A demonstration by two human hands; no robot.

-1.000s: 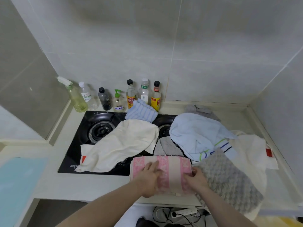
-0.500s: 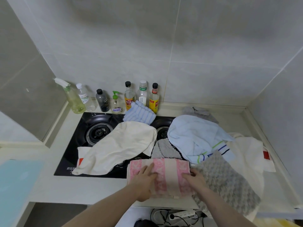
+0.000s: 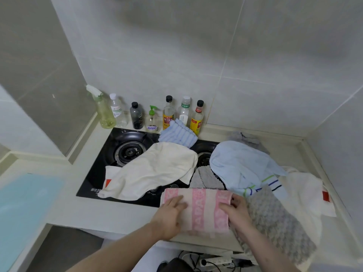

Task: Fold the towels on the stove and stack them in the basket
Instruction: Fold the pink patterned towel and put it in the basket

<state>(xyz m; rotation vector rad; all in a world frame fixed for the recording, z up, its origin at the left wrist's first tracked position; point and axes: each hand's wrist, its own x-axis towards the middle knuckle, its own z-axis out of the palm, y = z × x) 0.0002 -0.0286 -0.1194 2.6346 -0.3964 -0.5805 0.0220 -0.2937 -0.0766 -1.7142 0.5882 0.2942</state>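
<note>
With my left hand (image 3: 170,216) flat on the folded pink towel (image 3: 200,210) and my right hand (image 3: 236,212) pinching its edge, I reckon lifting it comes next, though no basket is in sight.

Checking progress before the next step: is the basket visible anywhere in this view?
No, only the stove, towels such as the pink towel under both hands, and bottles show; no basket appears.

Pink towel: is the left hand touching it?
Touching. The head view shows the left hand lying on the left end of the pink towel, fingers fairly straight across the cloth with no gap.
</note>
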